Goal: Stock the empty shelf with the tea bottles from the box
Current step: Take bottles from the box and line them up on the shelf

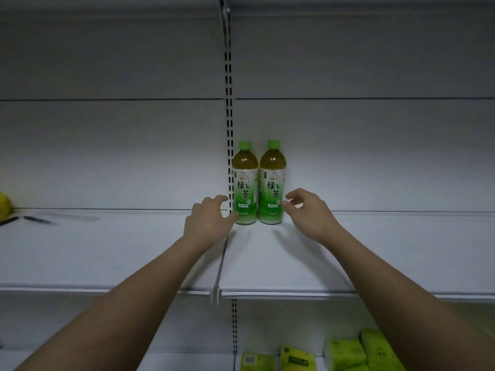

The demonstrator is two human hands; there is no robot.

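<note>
Green-capped, 2 plastic tea bottles (258, 183) are stood touching at the far back of the white metal shelf (267, 263). Left hand (207, 223) and right hand (308, 212) are spread apart, empty, flanking them; either bottle could be toppled by a careless brush.

Two tea bottles (258, 183) stand side by side at the back of the shelf (267, 263), hands flanking them.

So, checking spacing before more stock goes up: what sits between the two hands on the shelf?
In the head view, two green tea bottles stand upright side by side between the left hand and right hand.
</note>
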